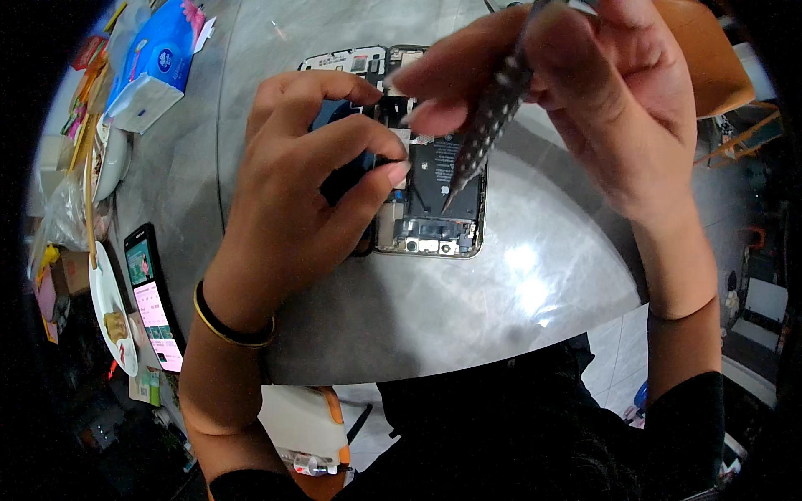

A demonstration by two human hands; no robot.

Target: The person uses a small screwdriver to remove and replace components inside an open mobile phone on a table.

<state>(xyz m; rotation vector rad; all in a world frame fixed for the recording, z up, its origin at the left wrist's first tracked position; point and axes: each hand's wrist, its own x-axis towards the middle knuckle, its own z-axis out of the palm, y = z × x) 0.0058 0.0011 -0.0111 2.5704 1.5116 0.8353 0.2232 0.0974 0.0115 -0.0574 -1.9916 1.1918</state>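
Note:
An opened smartphone (434,175) lies on the table with its black battery and inner parts bare. Beside it on the left is its detached or folded-out other half (338,63), largely hidden by my left hand (292,179). That hand hovers over the phone, thumb and forefinger pinched together; whatever is between them is too small to make out. My right hand (601,108) is raised over the phone's right side, its fingers partly blurred. It holds dark, light-dotted tweezers (493,117), whose pointed tip slants down over the lower part of the battery.
Left of my arm, a second phone (152,296) with a lit screen lies by a white plate (106,267) with food scraps. A blue tissue pack (159,63), a bowl (113,159) and a plastic bag (67,213) stand along the left. The round grey table (518,309) curves near my body.

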